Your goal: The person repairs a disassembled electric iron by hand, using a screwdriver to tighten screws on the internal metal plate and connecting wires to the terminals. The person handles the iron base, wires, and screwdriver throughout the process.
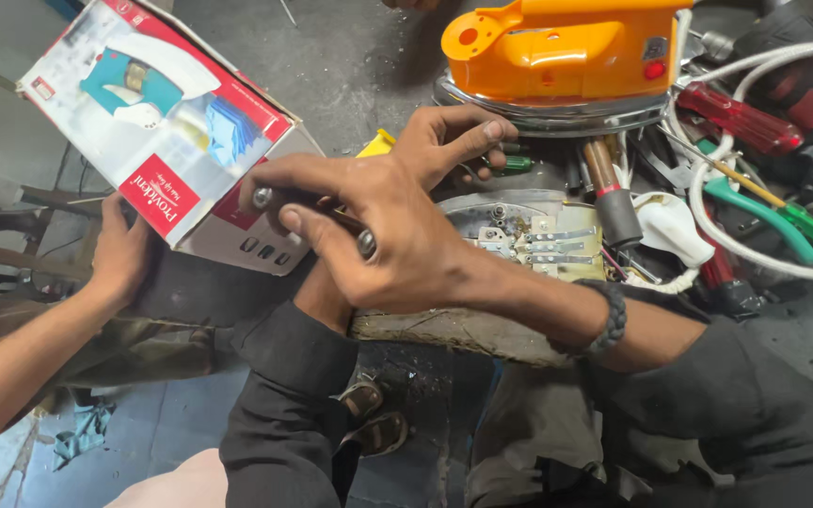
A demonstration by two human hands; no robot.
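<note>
**Two hands crossed over a dark rod above an opened iron base**

The right hand (383,226) lies across the middle of the view, its fingers curled and pressed around a short dark rod (317,218) with shiny metal ends. The rod's long axis runs from upper left to lower right; one bright end (263,198) pokes out by the fingertips and the other sits near the thumb. The left hand (449,141) reaches under the right wrist, fingers half bent and close together, fingertips touching small green-handled tools (517,163); whether it grips anything cannot be told.

Just beyond the hands an opened iron base (529,240) shows its metal contact strips, resting on a worn slab (454,329). Behind it, at the slab's far edge, stands an orange iron (557,52) on a chrome soleplate.

At the upper left a cardboard box (157,122), white and red with a picture of a teal and white iron and a red label at its lower corner, tilts toward the hands. Another person's hand (122,256) holds its lower left edge. A red-handled screwdriver (741,119) and a white cord (755,188) lie at the right.
</note>
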